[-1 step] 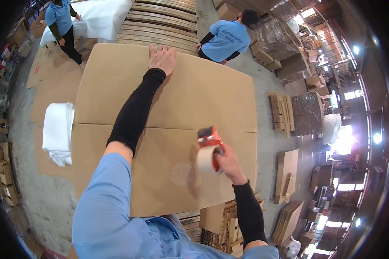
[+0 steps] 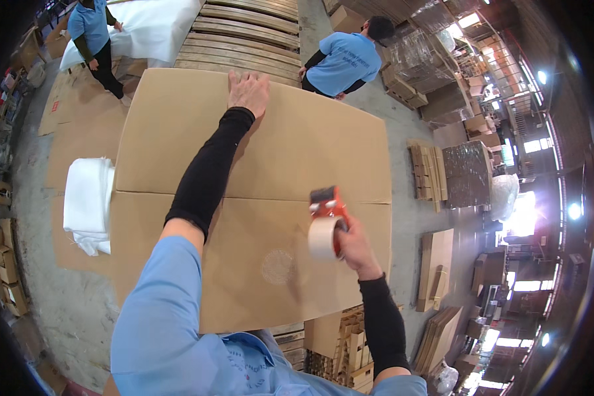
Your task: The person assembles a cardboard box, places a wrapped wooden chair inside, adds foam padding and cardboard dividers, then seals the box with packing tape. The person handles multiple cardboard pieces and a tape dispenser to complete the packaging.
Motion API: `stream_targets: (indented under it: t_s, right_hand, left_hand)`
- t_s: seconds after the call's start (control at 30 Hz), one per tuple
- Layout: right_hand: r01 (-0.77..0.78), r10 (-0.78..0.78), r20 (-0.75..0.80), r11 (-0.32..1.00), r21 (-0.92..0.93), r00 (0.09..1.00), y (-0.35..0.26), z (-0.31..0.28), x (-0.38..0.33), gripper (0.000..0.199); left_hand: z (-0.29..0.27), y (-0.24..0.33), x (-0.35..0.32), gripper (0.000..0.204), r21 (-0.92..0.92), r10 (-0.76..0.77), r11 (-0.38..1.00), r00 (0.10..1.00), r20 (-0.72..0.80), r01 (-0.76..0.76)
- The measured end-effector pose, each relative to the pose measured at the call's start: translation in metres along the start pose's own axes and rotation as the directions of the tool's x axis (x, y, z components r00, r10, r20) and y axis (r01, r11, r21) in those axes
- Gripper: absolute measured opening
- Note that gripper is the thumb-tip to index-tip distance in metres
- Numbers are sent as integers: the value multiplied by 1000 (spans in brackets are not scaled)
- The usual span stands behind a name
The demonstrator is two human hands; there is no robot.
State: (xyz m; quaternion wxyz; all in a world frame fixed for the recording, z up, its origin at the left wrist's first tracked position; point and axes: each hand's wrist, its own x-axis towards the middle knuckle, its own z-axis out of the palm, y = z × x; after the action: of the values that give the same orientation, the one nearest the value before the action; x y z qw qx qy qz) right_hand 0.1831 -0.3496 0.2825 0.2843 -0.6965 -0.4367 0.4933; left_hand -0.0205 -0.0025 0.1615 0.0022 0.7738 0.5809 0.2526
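A large brown cardboard box lies in front of me, a seam running from left to right between its top flaps. Near its far edge, my left hand rests on the cardboard with the fingers stretched out. My right hand is wrapped round an orange-red tape dispenser. A wide roll of pale tape is fitted on it. The dispenser is over the right half of the box, close to the seam; whether it touches the cardboard I cannot tell. A faint round mark shows on the near flap.
Folded white material lies left of the box. Wooden slats stretch beyond it. One person in blue stands at the far right, another at the far left. Flat cardboard stacks and wooden pieces are on the right.
My right hand and the tape dispenser have shifted slightly to the right, and the dispenser has turned a little. My left hand stays in place on the box.
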Motion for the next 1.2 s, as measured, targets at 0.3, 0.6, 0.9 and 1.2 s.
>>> stream_targets:
  t_s: [0.3, 0.6, 0.9, 1.2]
  right_hand:
    - [342, -326, -179, 937, 67, 928, -171, -7, 121, 59]
    - [114, -426, -195, 599, -792, 884, -189, 58, 260, 44]
    - [115, -288, -43, 509, -853, 957, -174, 49, 259, 42]
    - [118, -220, 13, 471, -874, 976, -143, 63, 155, 36]
  left_hand:
    - [-15, 2, 10, 22, -31, -44, 998, 997, 59, 46]
    - [-16, 7, 10, 38, -128, -77, 989, 997, 3, 76]
    - [-4, -3, 10, 43, -329, 7, 941, 980, -199, -73]
    - [-27, 22, 0, 48, -124, 420, 908, 864, 277, -401]
